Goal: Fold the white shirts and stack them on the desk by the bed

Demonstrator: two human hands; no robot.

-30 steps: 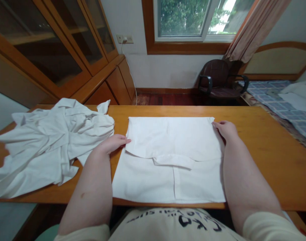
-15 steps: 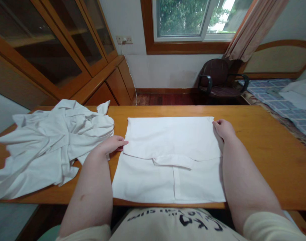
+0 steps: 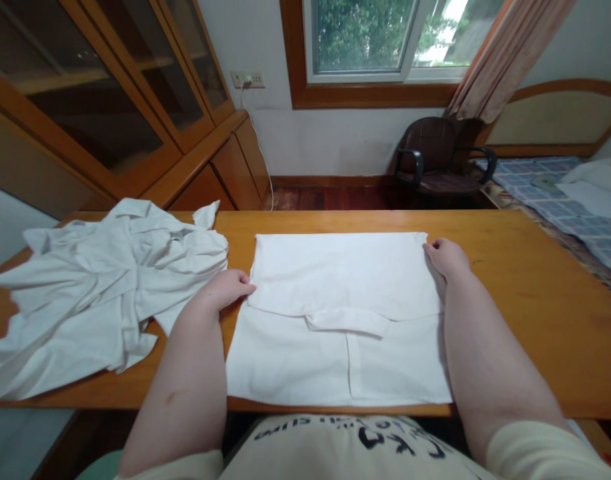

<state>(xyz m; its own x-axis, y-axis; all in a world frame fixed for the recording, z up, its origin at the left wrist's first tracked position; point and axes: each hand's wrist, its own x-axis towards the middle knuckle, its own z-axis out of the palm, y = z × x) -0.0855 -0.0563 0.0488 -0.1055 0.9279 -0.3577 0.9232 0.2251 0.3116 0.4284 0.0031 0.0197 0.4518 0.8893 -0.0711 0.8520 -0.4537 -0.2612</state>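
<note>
A white folded garment (image 3: pixel 340 313) lies flat on the wooden table (image 3: pixel 525 293) in front of me, its upper half folded down over the lower. My left hand (image 3: pixel 226 288) rests at the garment's left edge with the fingers curled in and pinching the cloth. My right hand (image 3: pixel 446 257) sits at the top right corner, fingers curled around the fabric edge. Both forearms lie along the garment's sides.
A crumpled heap of white clothes (image 3: pixel 100 287) covers the table's left part. Wooden glass-door cabinets (image 3: pixel 110 100) stand at the left. Beyond the table are a dark armchair (image 3: pixel 438 160), a window (image 3: pixel 385 33), a curtain (image 3: pixel 505 53) and a bed (image 3: pixel 570 200) at the right.
My left hand's fingers have curled in at the garment's left edge, where they lay stretched out before. My right hand's fingers have closed a little at the corner. The garment has barely shifted.
</note>
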